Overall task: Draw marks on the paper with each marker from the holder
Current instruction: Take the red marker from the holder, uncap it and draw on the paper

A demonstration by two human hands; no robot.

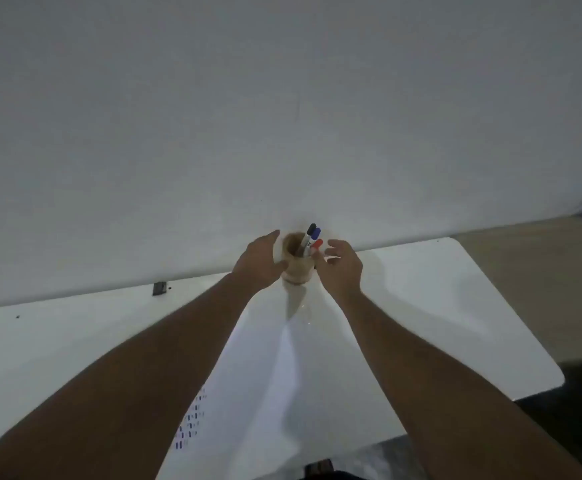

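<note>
A tan wooden holder (pixel 296 270) stands at the far edge of the white table, against the wall. Three markers lean in it: black-capped (pixel 311 229), blue-capped (pixel 315 233) and red-capped (pixel 317 243). My left hand (pixel 260 263) cups the holder's left side, thumb across its front. My right hand (pixel 339 268) hovers just right of the holder with its fingers spread, fingertips next to the red marker; I cannot tell whether they touch it. A white sheet of paper (pixel 282 393) lies between my forearms, with small blue and red marks (pixel 192 420) near its left edge.
The white table (pixel 455 306) has a rounded right corner, with tan floor (pixel 542 271) beyond it. A small black object (pixel 159 288) sits at the table's back edge on the left. A plain grey wall (pixel 282 116) rises directly behind the holder.
</note>
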